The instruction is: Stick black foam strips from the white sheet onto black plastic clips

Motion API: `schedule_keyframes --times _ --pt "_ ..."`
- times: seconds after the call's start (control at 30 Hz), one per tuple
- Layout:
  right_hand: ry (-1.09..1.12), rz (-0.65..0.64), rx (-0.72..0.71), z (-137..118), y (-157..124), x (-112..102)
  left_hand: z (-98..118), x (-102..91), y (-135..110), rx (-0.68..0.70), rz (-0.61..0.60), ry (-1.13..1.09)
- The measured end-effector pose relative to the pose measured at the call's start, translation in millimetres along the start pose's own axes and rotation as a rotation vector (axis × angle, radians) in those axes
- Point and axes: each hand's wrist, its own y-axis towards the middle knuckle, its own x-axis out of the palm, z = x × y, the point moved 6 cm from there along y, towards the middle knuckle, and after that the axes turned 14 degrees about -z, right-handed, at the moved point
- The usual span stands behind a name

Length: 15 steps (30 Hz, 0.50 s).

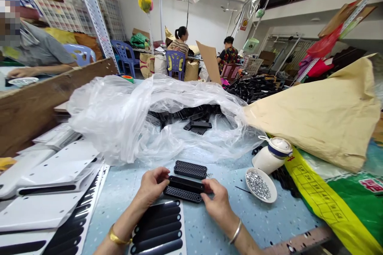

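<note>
Between my two hands is a smooth-faced black plastic bar (186, 184). My left hand (153, 186) pinches its left end, and the fingers of my right hand (218, 200) close on its right end. Just in front of it, a black bar with a perforated face (182, 194) lies close to my right fingertips. Another pair of perforated black bars (190, 169) sits just beyond my hands on the speckled blue table (119, 203). Below my hands lies a white sheet with glossy black strips (158, 227), partly covered by my left forearm.
A clear plastic bag (119, 115) holding black bars (200, 125) spreads across the back. At right are a bowl of small shiny metal parts (260, 185), a white lidded jar (271, 155) and brown paper (317, 115). More white sheets (56, 171) are stacked left. Other people sit farther off.
</note>
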Motion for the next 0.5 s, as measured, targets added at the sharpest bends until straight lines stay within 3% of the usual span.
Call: schedule_keyframes --times 0.13,0.27,0.37,0.43,0.5 --pt "-0.105 -0.007 -0.053 -2.8 -1.1 -12.6 2.5 -6.6 -4.4 0.003 0.038 0.05" --pt "-0.184 0.053 -0.073 -8.2 24.6 -24.9 11.6 1.2 1.8 0.058 0.073 0.048" --pt "-0.247 0.073 -0.12 -15.3 33.7 -11.1 20.7 13.8 10.7 0.114 0.087 0.051" --pt "-0.304 0.086 -0.181 -16.4 26.8 4.1 22.8 20.4 14.9 0.137 0.114 0.066" --pt "-0.484 0.128 -0.327 -17.7 11.6 18.8 18.8 25.1 16.0 0.139 0.158 0.096"
